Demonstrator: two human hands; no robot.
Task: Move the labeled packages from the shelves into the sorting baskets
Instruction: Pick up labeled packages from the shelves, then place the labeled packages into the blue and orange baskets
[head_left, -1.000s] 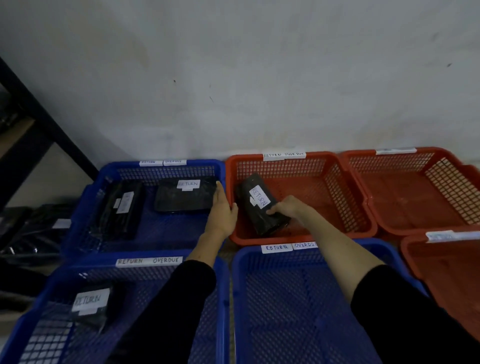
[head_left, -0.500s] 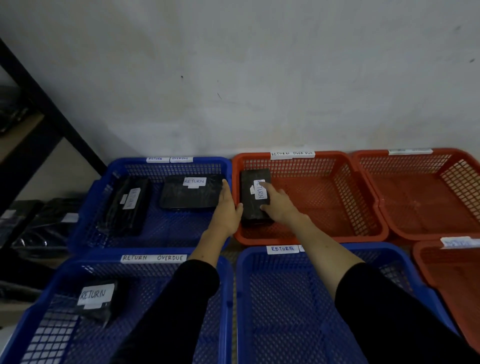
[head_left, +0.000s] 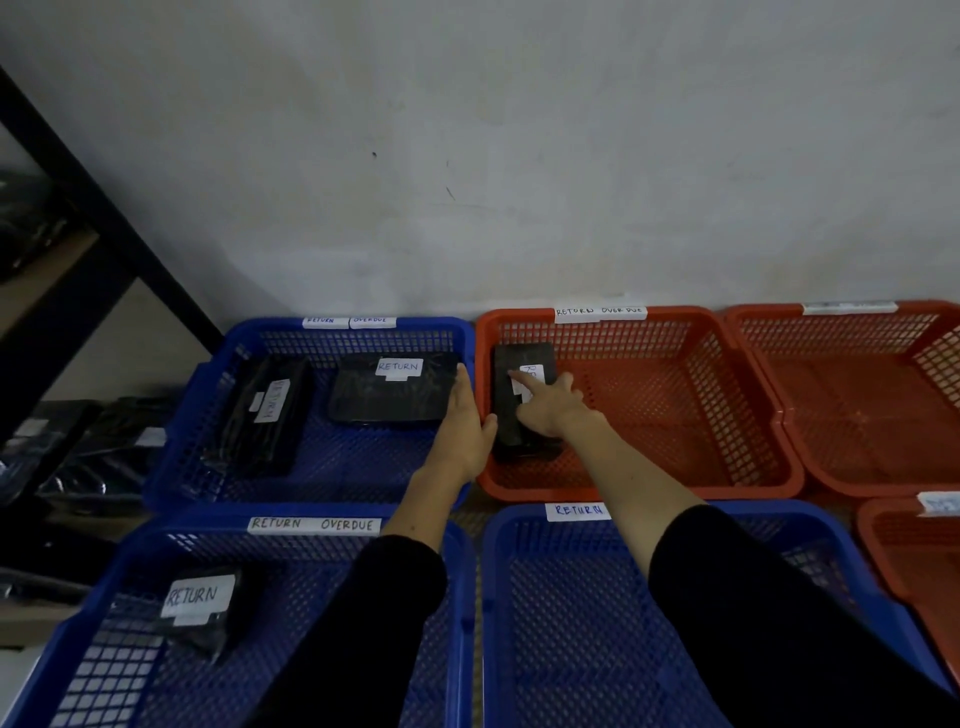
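Grey plaster wall (head_left: 519, 156) fills the upper frame; below it we see mesh plastic baskets in two rows on the floor. At upper left a black metal shelf frame (head_left: 78, 249) is cut off by the edge, and dark wrapped packages (head_left: 93, 457) beneath it are too dim to read.

Centre frame, an orange mesh basket tagged "RETURN OVERDUE" (head_left: 675, 467) holds a black rectangular wrapped package (head_left: 511, 410) flat in its near-left corner. Its white label is mostly covered. Our right hand (head_left: 550, 410) rests on top, index finger straight across the label, other fingers loosely bent; nothing is gripped. Our left hand (head_left: 465, 426) lies flat with straight fingers over the rim between this basket and the blue mesh basket (head_left: 218, 415) left of it, thumb touching the package's edge.

That blue basket holds two black packages; one label (head_left: 399, 368) reads "RETURN". A lower-left blue basket (head_left: 130, 675) holds another "RETURN" package (head_left: 208, 608). Far-right tags are blurred.
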